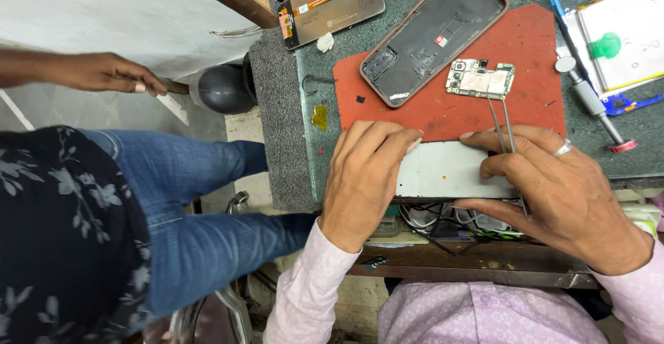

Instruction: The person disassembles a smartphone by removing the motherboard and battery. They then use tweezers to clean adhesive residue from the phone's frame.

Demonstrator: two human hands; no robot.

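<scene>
1. Right hand (560,192) pinches a pair of tweezers (503,126), tips touching a small circuit board (479,79) on the red mat (449,112).
2. Left hand (363,178) rests flat on the counter (283,129) edge, fingertips by a white plate (446,171).
3. An opened phone shell (432,33) lies on the mat, just beside the board.
4. Another person in jeans (187,206) sits off to the left.

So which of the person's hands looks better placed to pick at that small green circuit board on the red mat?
The right hand, probably. It holds the thin metal tweezers, whose tips already point at the small green circuit board on the red mat. The left hand holds no tool and rests on the flat grey metal plate.
</scene>
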